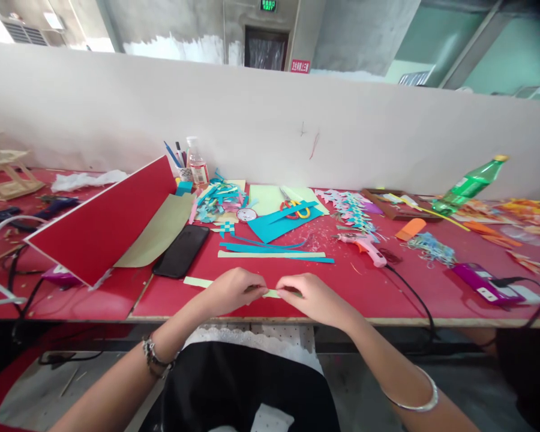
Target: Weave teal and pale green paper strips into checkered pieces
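Just over the near edge of the red table, my left hand (pixel 239 290) and my right hand (pixel 312 294) pinch one pale green paper strip (pixel 272 293) between thumbs and fingers. The hands are close together, with a short piece of the strip showing between them. The left end of a pale strip (pixel 198 281) shows beyond my left wrist. Past my hands lie several blue paper strips (pixel 252 248) and another pale strip (pixel 270 255), side by side. A small woven blue and pale paper piece (pixel 226 227) sits behind them.
A black phone (pixel 182 252) lies at left beside a leaning red board (pixel 112 216). Scissors (pixel 297 209) rest on blue paper (pixel 279 225). To the right are a pink glue gun (pixel 364 246) with its cord, a purple power strip (pixel 488 285) and a green bottle (pixel 470 186).
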Available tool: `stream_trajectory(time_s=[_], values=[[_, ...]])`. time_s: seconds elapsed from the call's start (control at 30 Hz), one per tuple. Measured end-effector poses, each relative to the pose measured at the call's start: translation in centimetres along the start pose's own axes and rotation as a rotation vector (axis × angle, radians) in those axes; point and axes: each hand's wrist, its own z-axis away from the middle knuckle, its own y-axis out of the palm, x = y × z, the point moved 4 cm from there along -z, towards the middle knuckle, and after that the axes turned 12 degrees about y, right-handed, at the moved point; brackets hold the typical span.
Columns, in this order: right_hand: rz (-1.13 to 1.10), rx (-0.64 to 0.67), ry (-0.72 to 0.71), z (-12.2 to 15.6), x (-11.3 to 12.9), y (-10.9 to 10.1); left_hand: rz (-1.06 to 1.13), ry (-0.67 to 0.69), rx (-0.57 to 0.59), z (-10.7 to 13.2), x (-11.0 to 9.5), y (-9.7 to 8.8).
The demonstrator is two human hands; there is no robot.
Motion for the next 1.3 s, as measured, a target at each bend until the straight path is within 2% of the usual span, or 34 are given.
stream_trajectory(time_s=[0.1,0.17,0.3,0.47,0.63,0.77,0.83,0.9,0.97,1.07,1.17,1.3], values=[[0.205,-0.151,-0.064,-0.5,1.1,-0.1,-0.018,-0.013,-0.024,-0.4,0.1,0.4],[0.270,-0.191,-0.067,-0.8,1.2,0.1,0.006,-0.038,-0.049,-0.5,0.1,0.5],[0.262,-0.216,-0.080,-0.9,1.0,0.3,0.165,-0.130,-0.087,-0.1,0.0,0.6],[0.154,-0.163,-0.112,-0.3,0.8,-0.3,0.347,-0.227,-0.085,0.5,-0.2,0.7],[0.214,-0.230,-0.073,1.1,-1.8,-1.6,0.277,-0.230,-0.086,1.6,0.6,-0.6],[0.310,-0.379,0.019,2.3,-4.9,-3.2,0.184,-0.236,-0.091,2.8,1.4,-1.9],[0.280,-0.474,0.054,2.5,-5.2,-4.1,0.125,-0.219,-0.103,2.8,1.2,-2.3],[0.184,-0.527,0.005,2.5,-4.0,-4.4,0.063,-0.175,-0.100,2.2,0.5,-2.4],[0.149,-0.484,-0.108,2.1,-1.8,-4.0,0.008,-0.124,-0.097,1.3,-0.3,-2.3],[0.237,-0.305,-0.181,1.1,0.8,-2.4,-0.043,-0.079,-0.108,0.0,-1.2,-1.8],[0.263,-0.214,-0.169,0.3,1.2,-1.4,-0.188,-0.002,-0.115,-0.8,-1.7,-1.1],[0.209,-0.168,-0.140,-0.1,0.7,-0.9,-0.613,0.133,-0.103,-1.4,-2.1,0.3]])
